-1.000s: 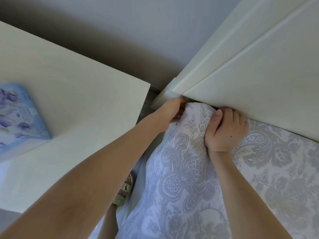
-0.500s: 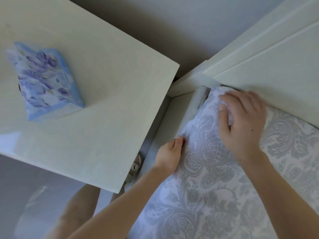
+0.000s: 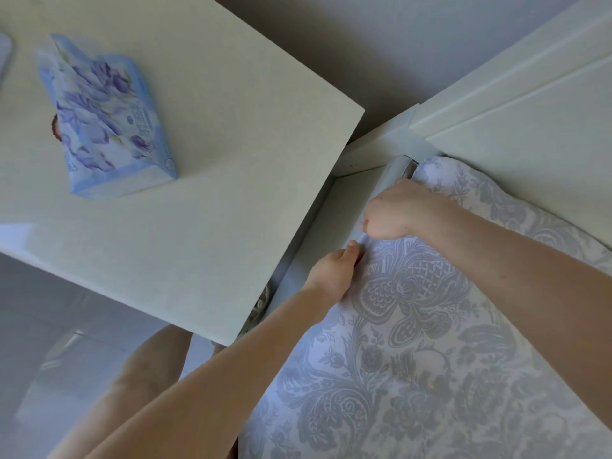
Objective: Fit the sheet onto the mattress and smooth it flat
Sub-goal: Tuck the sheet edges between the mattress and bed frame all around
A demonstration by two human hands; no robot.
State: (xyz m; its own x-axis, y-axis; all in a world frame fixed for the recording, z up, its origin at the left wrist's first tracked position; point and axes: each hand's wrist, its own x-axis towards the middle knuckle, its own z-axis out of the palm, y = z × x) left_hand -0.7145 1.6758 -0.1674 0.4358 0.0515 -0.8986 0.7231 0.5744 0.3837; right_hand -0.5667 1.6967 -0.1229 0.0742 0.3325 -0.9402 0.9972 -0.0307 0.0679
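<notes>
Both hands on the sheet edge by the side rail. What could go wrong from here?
1. Fingers of the right hand and left hand could jam in the narrow gap beside the side rail.
2. Tugging the sheet sideways may pop its corner off by the headboard.

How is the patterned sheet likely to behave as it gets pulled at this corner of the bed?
Probably floppy: the sheet puckers where the left hand and right hand grip its edge. Likely thin and light, since it drapes closely over the rounded corner by the headboard.
</notes>
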